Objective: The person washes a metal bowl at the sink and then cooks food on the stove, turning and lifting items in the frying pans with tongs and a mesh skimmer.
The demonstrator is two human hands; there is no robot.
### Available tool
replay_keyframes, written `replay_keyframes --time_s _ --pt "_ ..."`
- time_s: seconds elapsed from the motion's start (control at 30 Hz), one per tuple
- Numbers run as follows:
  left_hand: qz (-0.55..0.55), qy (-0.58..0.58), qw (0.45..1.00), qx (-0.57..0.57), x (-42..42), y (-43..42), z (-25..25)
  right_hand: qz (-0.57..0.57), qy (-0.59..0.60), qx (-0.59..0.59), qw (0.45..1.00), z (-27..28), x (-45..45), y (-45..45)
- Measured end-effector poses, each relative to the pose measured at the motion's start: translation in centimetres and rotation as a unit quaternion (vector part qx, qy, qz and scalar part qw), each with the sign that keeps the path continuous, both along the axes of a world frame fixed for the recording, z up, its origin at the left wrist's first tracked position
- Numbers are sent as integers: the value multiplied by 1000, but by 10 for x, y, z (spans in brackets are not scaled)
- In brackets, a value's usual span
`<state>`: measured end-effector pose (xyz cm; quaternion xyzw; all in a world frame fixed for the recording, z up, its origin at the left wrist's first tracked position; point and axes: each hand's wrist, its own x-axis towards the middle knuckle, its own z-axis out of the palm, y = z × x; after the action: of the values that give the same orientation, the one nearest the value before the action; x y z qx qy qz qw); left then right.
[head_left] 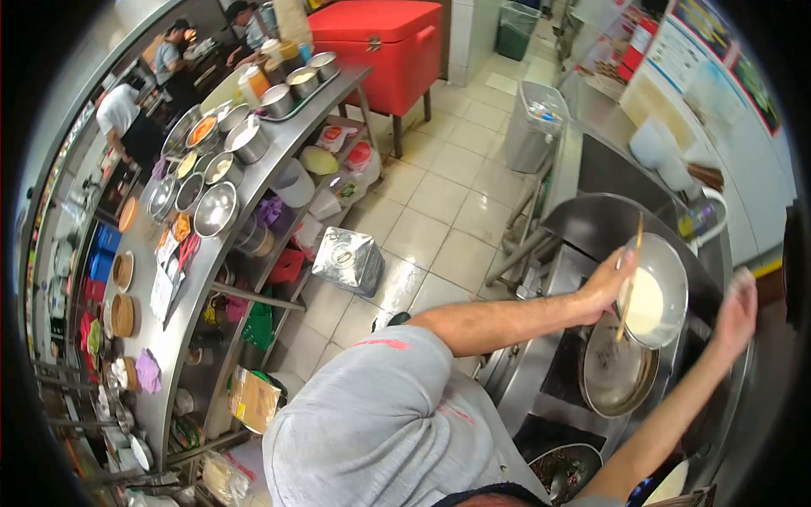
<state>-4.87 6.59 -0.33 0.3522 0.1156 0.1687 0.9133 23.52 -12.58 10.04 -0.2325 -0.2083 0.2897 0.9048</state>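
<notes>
My left hand (610,280) grips the rim of a metal bowl (673,264) with pale, creamy liquid (644,302) in it. A pair of chopsticks (629,279) lies across the bowl by my thumb; whether it is one stick or two I cannot tell. The bowl is tilted above a frying pan (608,372) on the stove, hiding the pan's far part. To the right of the bowl, my right hand (737,314) is raised with its fingers stretched out, slightly blurred, and holds nothing.
A pan of chopped food (564,473) stands at the stove's near end. Behind me, a steel counter (190,291) carries several bowls. A metal tin (348,260), a grey bin (532,131) and a red cooler (376,59) stand along the tiled floor. Several people work beyond the counter.
</notes>
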Motion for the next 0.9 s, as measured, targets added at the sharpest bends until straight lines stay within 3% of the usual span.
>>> replay_keyframes --time_s 0.07,0.2,0.3,0.33,0.37,0.6,0.73,0.9 --pt "49 -24 998 22 -24 49 -2 111 36 1 993 -13 -67 124" --pt "151 37 988 10 -81 145 -17 219 46 -57 973 -56 -163 300" --pt "208 53 977 3 -113 221 -61 231 82 -87 966 -91 -217 391" --pt "208 111 971 25 -131 247 -67 249 107 -86 959 -102 -236 416" --pt "266 91 959 36 -138 270 -88 262 132 -99 951 -117 -248 441" --pt "371 139 917 -38 -216 387 -134 319 232 -178 901 -190 -323 571" --pt "449 113 884 -71 -233 431 -146 359 214 -183 890 -209 -325 627" --pt "516 110 848 -45 -235 482 -159 430 252 -88 862 -212 -267 693"
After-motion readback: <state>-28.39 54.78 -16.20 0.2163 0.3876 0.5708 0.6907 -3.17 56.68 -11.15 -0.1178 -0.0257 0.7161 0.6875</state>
